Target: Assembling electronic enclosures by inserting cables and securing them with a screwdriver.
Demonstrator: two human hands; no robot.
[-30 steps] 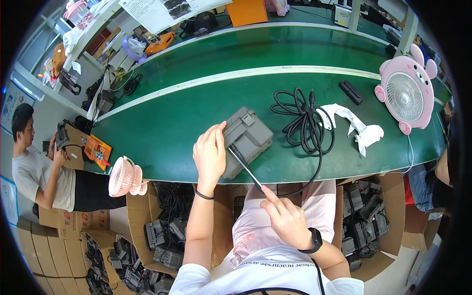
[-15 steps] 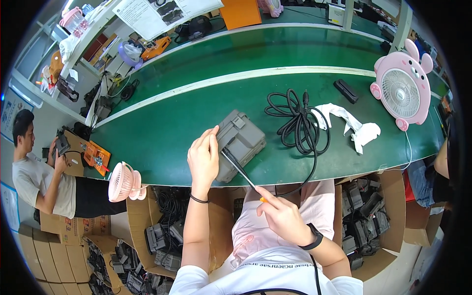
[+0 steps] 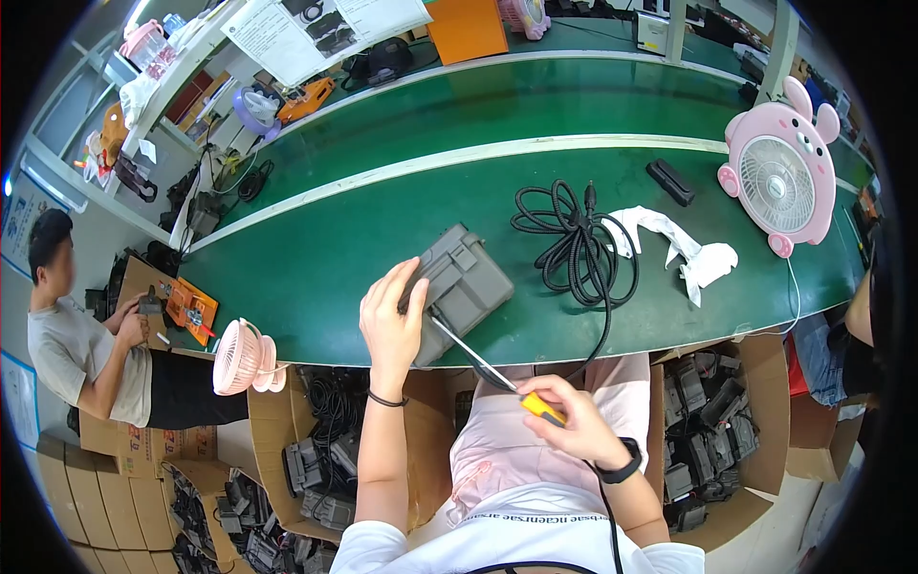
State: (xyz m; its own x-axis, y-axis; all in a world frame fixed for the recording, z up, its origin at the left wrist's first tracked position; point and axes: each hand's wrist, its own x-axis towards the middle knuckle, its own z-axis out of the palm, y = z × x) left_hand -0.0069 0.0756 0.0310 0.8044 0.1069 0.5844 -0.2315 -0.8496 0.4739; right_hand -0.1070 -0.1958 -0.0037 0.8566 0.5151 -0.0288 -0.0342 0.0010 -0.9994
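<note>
A grey plastic box (image 3: 467, 287) with a latch on its side rests tilted on the green workbench near the front edge. My left hand (image 3: 390, 311) grips its left side, thumb and fingers curled against it. In my right hand (image 3: 579, 426) is a screwdriver (image 3: 542, 409) with a yellow and black handle; its long metal shaft points up-left to the box's near side. Whether the tip touches the box I cannot tell. A black cable runs beside the shaft toward a bundled coil of black cable (image 3: 579, 239) on the right.
White crumpled cloth (image 3: 708, 268), a small black case (image 3: 671, 182) and a pink rabbit-shaped fan (image 3: 779, 182) are on the right. A small pink fan (image 3: 239, 359) stands left. Cardboard boxes (image 3: 765, 421) of grey units flank my legs. A co-worker (image 3: 81, 335) handles a device at far left.
My right hand has shifted slightly down and right, and the screwdriver's yellow handle now shows fully. The grey box has turned a little. The co-worker's hands have lowered.
</note>
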